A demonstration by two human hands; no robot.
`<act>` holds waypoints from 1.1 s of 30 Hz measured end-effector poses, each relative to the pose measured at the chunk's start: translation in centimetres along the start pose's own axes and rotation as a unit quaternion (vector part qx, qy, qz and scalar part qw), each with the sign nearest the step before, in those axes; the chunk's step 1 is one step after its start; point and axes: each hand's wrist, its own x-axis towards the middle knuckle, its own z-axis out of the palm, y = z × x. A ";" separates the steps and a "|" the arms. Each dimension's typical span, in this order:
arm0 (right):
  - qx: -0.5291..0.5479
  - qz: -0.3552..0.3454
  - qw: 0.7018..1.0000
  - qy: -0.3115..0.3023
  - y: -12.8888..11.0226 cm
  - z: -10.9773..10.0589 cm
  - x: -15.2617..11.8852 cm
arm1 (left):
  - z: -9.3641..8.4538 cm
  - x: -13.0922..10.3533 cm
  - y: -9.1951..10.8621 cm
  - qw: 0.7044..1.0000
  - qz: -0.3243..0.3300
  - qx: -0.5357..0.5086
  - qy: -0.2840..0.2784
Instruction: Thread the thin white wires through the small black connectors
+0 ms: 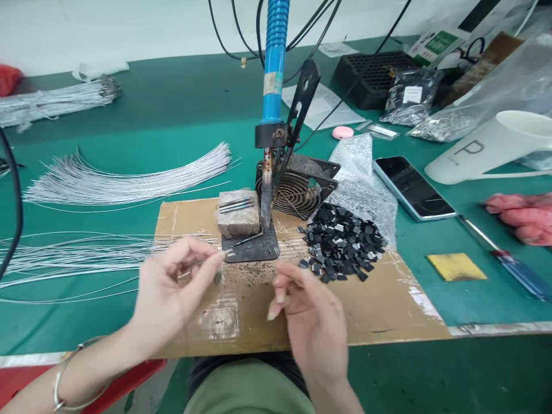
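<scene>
My left hand (179, 284) is over the left part of the cardboard (366, 310), its thumb and forefinger pinched together at the tip of the soldering iron; what they hold is too small to make out. My right hand (313, 310) hovers to the right with curled, parted fingers and nothing visible in them. Between and beyond the hands, the soldering iron (267, 172) stands upright over a dark metal plate (254, 248). Beside it sits a worn block (238, 221) with thin metal sticks on top. A pile of small black pieces (340, 241) lies right of the plate.
White wires (138, 184) lie in a bundle at left, with looser wires (86, 256) nearer. A small fan (297, 190) stands behind the iron. At right are bubble wrap (366, 178), a phone (414, 187), a yellow sponge (457, 267), a screwdriver (521, 276) and a white cup (487, 149).
</scene>
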 end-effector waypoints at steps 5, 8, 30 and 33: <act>-0.050 -0.098 0.991 0.072 -1.9 -3.1 1.3 | -3.1 2.4 -2.5 0.987 0.057 0.149 -0.003; -0.064 -0.104 0.989 0.079 -2.0 -3.7 1.6 | -3.7 3.1 -4.1 0.968 0.106 0.226 -0.027; -0.064 -0.107 0.990 0.064 -1.5 -3.6 1.5 | -5.0 16.2 -9.2 0.901 0.184 0.392 0.002; -0.063 -0.107 0.990 0.061 -1.5 -3.6 1.5 | -5.9 16.2 -8.7 0.930 0.150 0.331 0.060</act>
